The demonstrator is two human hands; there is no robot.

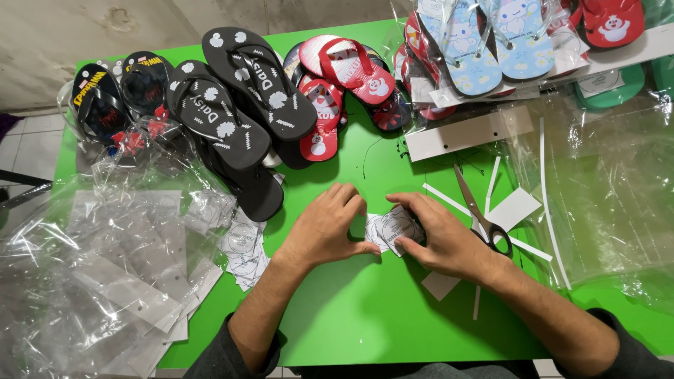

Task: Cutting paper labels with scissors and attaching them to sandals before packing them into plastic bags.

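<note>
Both hands work at the centre of the green table [393, 330]. Left hand [324, 228] and right hand [439, 235] together pinch a small stack of white printed label cards [390, 226], fingertips closed on its edges, the stack lying on or just above the table surface between the two thumbs. Open room: a bare green strip runs from the hands toward the near table edge, clear between the forearms; a smaller bare patch lies just beyond the hands. Just right of the right hand, scissors [484, 217] lie with blades pointing away, handles near the wrist, among white paper strips and offcuts [516, 207]. Left of the left hand, a loose pile of further label cards [242, 253] sits at the edge of a heap of clear plastic bags [105, 274] that covers the table's left side and overhangs it. Far side, left to right: two dark printed flip-flops in plastic [119, 98], black flip-flops with white daisy marks [235, 105], red penguin-print flip-flops [337, 91], then bagged pale blue flip-flops [491, 38] and a white cardboard header strip [467, 132]. More clear plastic sheeting [611, 182] covers the right side. Beyond the table: a bare concrete wall at top left and a pale tiled floor at left.
</note>
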